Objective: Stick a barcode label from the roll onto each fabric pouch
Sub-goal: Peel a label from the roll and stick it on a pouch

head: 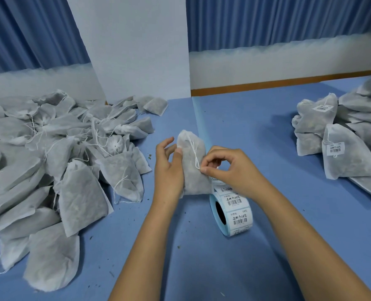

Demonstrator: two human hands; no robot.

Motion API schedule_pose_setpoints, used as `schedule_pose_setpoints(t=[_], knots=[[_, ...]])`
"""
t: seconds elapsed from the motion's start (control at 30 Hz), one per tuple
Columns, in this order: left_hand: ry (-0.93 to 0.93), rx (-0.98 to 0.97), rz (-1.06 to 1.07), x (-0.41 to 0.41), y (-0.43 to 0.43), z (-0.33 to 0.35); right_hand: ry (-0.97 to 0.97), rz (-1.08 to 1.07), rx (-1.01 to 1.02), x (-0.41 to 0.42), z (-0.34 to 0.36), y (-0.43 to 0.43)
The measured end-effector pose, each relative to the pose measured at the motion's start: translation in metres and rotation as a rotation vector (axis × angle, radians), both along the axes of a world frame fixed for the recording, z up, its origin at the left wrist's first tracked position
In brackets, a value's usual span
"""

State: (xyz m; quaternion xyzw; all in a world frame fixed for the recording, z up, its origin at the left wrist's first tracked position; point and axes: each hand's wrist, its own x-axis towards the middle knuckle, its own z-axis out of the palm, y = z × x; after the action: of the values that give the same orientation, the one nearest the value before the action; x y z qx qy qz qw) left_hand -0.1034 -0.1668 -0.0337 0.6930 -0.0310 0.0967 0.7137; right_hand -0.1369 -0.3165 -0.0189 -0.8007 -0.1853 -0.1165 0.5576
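Gripping a pouch [193, 172] beside the label roll [234, 210], the left hand [168, 168] curls its fingers round it. The right hand [231, 168] pinches its string [192, 146].

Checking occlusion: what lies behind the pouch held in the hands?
The label roll shows partly behind the pouch, with a pale blue strip trailing away. The roll's far end is covered.

The left of the table [267, 131] is blocked by a heap of pouches [50, 159]; its right edge is taken by a labelled pile [354, 161]; the bare lane between is interrupted only by the label roll [232, 211] and the pouch [193, 181] held just beside it.
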Motion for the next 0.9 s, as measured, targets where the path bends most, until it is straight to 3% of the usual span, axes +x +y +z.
schedule_pose_setpoints(t=[0.17, 0.27, 0.33, 0.43, 0.57, 0.73, 0.9], knots=[[-0.167, 0.069, -0.187, -0.005, -0.001, -0.001, -0.005, -0.034, -0.036, 0.001, -0.001, 0.000], [-0.285, 0.171, -0.088, -0.004, 0.002, -0.002, 0.050, -0.076, -0.057, 0.006, -0.005, -0.003], [-0.396, 0.285, 0.048, -0.002, 0.006, -0.002, 0.126, -0.294, -0.113, 0.017, -0.014, -0.013], [-0.501, 0.456, 0.104, 0.003, 0.012, -0.006, 0.329, -0.635, -0.409, 0.028, -0.033, -0.031], [-0.510, 0.526, 0.047, 0.006, 0.014, -0.013, 0.481, -0.523, -0.474, 0.041, -0.049, -0.023], [-0.471, 0.476, -0.012, 0.003, 0.012, -0.014, 0.454, -0.475, -0.583, 0.052, -0.053, -0.014], [-0.426, 0.519, 0.044, 0.005, 0.010, -0.012, 0.444, -0.441, -0.507, 0.053, -0.054, -0.015]])
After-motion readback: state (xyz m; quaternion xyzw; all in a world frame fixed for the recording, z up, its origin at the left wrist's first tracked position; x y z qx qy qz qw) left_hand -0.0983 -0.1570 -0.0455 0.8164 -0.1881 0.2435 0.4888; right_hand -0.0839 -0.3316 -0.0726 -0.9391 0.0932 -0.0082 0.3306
